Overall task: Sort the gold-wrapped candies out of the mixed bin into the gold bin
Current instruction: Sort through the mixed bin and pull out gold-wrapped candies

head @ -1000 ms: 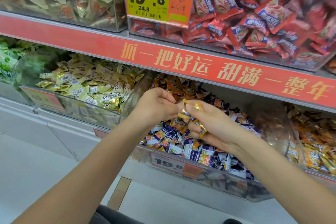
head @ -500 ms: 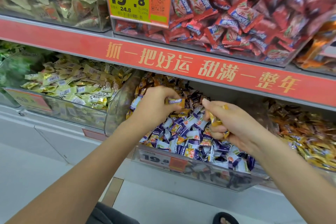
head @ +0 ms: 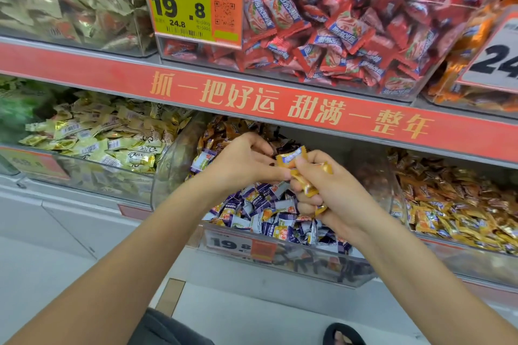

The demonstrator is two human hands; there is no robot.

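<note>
Left forearm: bare, enters from lower left, rising diagonally toward centre. Left hand [head: 246, 165]: back toward the camera, fingers curled, thumb and forefinger tips pinching at the point where both hands meet. Right forearm: bare, enters from lower right, rising toward centre. Right hand [head: 328, 193]: back and knuckles toward the camera, fingers folded into a closed fist around gold candies [head: 308, 190], thumb pressed on top. Hands: touching at the fingertips, level with one another.
</note>
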